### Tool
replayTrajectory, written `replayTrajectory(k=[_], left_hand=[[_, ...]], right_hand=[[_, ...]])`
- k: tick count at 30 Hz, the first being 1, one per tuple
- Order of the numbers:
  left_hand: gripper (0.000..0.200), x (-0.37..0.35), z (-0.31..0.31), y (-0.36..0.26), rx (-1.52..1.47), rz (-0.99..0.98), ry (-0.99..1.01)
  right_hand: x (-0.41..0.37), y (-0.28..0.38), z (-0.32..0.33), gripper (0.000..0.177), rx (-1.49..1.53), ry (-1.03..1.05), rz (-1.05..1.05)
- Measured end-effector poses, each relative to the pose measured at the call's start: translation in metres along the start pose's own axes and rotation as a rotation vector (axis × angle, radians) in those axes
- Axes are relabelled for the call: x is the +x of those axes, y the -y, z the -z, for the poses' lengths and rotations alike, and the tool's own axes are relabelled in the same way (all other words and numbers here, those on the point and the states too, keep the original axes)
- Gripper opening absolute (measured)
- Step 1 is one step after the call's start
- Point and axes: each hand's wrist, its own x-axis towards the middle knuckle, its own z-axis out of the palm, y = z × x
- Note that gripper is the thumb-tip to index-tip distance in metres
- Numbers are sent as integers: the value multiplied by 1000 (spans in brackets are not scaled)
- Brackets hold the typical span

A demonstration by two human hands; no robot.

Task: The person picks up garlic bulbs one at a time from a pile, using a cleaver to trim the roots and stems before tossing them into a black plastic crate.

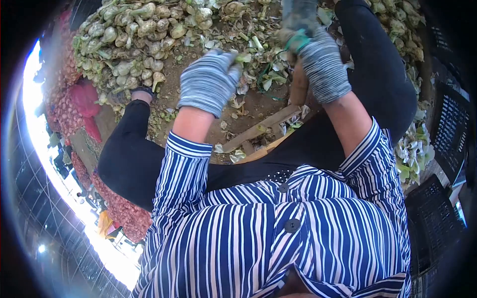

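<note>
I sit on bare soil with my knees apart, in a blue-striped shirt and black trousers. My left hand [208, 82], in a grey knit glove, is closed on a small pale green bulb [244, 58] at its fingertips. My right hand [322, 69], also gloved, is fisted just right of it, with a brown wooden handle [298, 88] sticking out below the fist. What is at the top of that handle is hidden by the glove. The two hands are close together over scattered leaf trimmings [266, 74].
A big heap of pale bulbs [134, 35] lies ahead on the left. Red mesh sacks [67, 107] of produce line the left side. A wooden board [258, 126] rests between my knees. Trimmed leaves [413, 149] and black plastic crates [449, 134] are on the right.
</note>
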Motion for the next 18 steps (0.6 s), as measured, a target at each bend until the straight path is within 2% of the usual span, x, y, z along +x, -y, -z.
replayTrajectory(k=[1, 2, 4, 5, 6, 8, 9, 10, 12, 14, 17, 18], left_hand=[[26, 0, -1, 8, -100, 51, -33], [23, 0, -6, 16, -375, 81, -85], [19, 0, -14, 28, -924, 145, -186], [18, 3, -12, 30, -1066, 151, -226], [21, 3, -11, 30, -1243, 160, -200], [28, 3, -6, 22, -1602, 171, -133], [32, 6, -8, 16, -1785, 84, -102], [32, 5, -8, 9, -1895, 78, -41], [33, -6, -2, -12, -2109, 70, 87], [42, -9, -6, -20, -2055, 97, 150], [53, -12, -13, -25, -1897, 123, 203], [49, -13, -13, -25, -1870, 112, 243]], right_hand=[[2, 0, 1, 29, 56, -92, 51], [5, 0, 3, 23, 111, -188, 100], [6, 2, 7, 25, 150, -121, -52], [4, 11, 8, 29, -54, -102, -142], [1, 21, 5, 34, -260, -84, -230], [-4, 26, -4, 23, -134, -75, -225], [-5, 27, -7, 18, -42, -74, -237], [-7, 28, -7, 14, 50, -73, -250], [-8, 31, -5, 17, 24, -17, -280], [-8, 22, -6, 17, 57, 16, -326], [-7, 20, -2, 20, 109, 36, -263], [-7, 21, -2, 22, 129, 43, -242]])
